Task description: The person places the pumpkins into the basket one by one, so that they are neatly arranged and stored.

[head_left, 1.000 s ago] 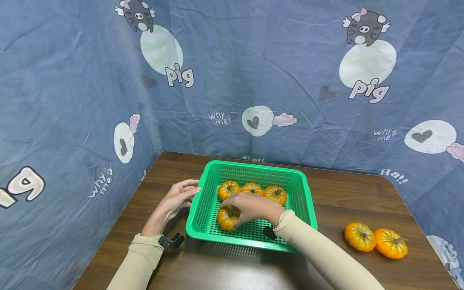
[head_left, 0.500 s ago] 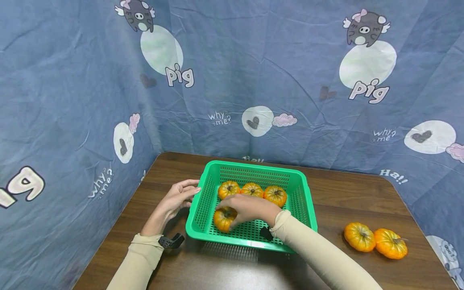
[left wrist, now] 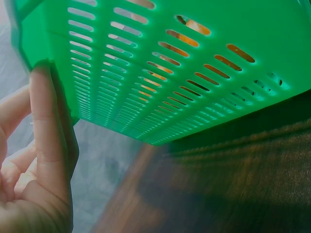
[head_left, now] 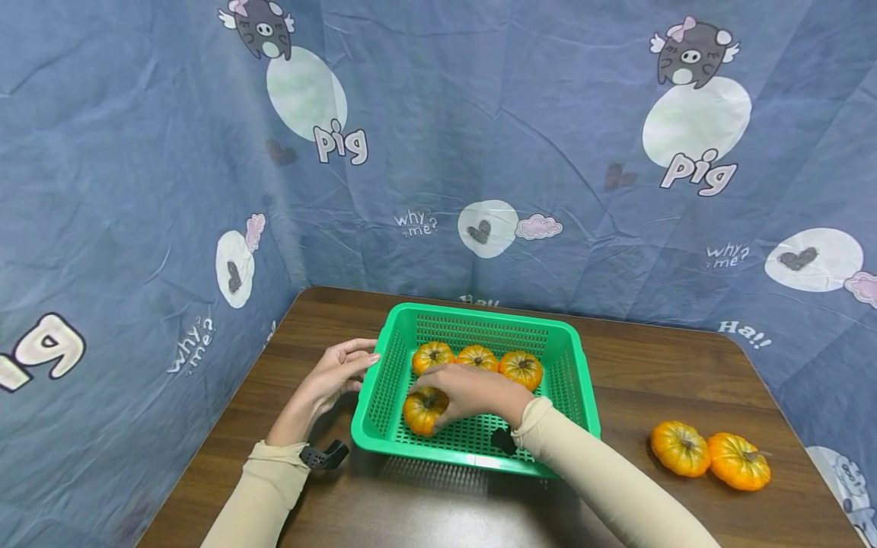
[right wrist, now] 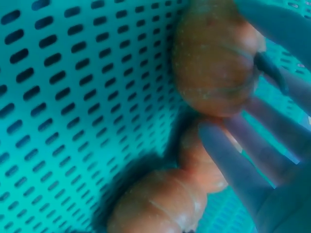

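Observation:
In the head view, a green plastic basket (head_left: 473,464) stands on the table. Three small orange pumpkins, among them one at the left (head_left: 433,358) and one at the right (head_left: 521,370), sit along its far side. My right hand (head_left: 476,392) reaches in and grips another pumpkin (head_left: 420,415) near the front left corner, thumb on the near side and fingers over the far side. Outside the basket, my left hand (head_left: 336,377) touches the left rim with fairly straight fingers. The left wrist view shows a straight finger (left wrist: 48,121) against the green wall (left wrist: 102,63).
Two more pumpkins, one at the left (head_left: 680,449) and one at the right (head_left: 738,461), lie side by side on the brown wooden table (head_left: 644,365), right of the basket. A blue printed cloth (head_left: 438,152) hangs behind and at the sides.
Over the last second my right hand has shifted the gripped pumpkin slightly left inside the basket; it now barely moves. My left hand and the other pumpkins keep their places.

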